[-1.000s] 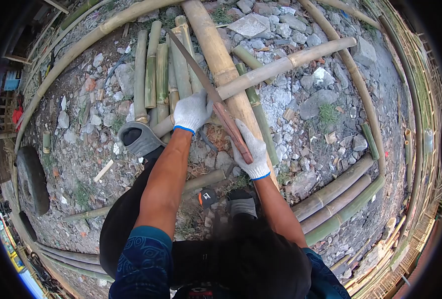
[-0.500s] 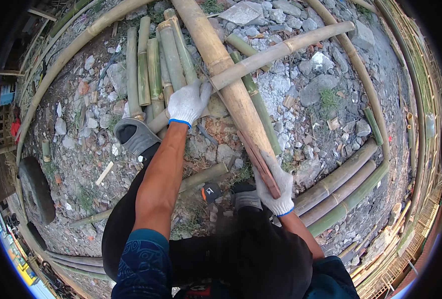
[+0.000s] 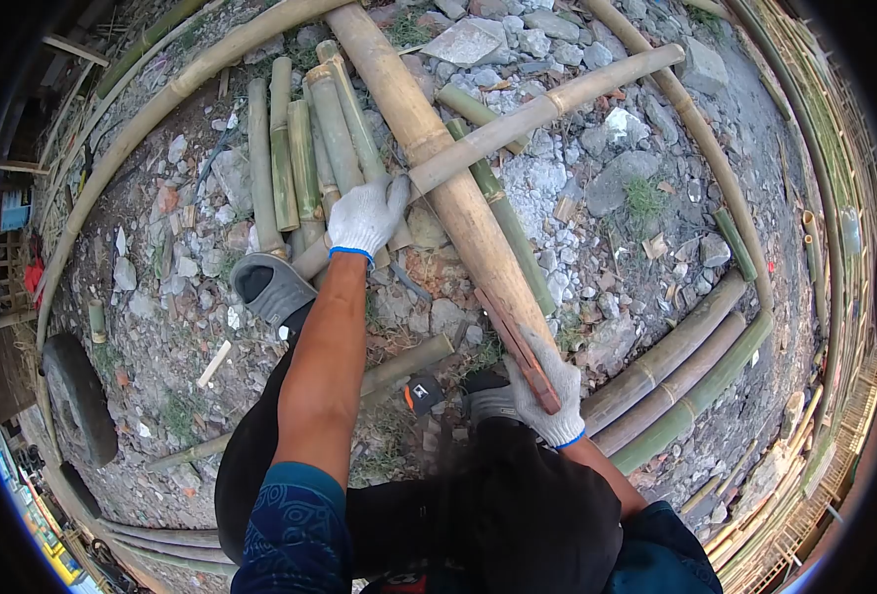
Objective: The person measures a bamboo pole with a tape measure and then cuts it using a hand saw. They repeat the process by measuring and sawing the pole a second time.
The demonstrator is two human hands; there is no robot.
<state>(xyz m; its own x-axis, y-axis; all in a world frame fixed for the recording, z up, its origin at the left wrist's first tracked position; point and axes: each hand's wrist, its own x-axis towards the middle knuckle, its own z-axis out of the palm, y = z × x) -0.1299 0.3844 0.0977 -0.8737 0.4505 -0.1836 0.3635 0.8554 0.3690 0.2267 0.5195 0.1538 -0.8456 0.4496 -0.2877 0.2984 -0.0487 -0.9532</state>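
Observation:
My left hand (image 3: 362,220), in a white knit glove with a blue cuff, is closed around a slim bamboo pole (image 3: 547,107) near my left shoe. This pole lies slantwise across a thick bamboo trunk (image 3: 455,198). Just beyond my left fingers, a cut edge shows on the pole. My right hand (image 3: 549,394), gloved too, is wrapped around the reddish-brown wooden handle of a saw (image 3: 516,348), beside the near end of the trunk. Its thin blade is hard to make out against the trunk.
Cut bamboo lengths (image 3: 305,163) lie beyond my left hand; longer poles (image 3: 671,381) rest at right. A grey shoe (image 3: 268,287) is near the slim pole. Broken stones (image 3: 622,183) cover the ground. A black-and-orange tape measure (image 3: 422,394) lies between my feet. A tyre (image 3: 77,396) stands at left.
The whole view has shifted a little. My right hand has drawn the saw slightly back toward me, and the blade shows less clearly at the cut. My left hand keeps its grip.

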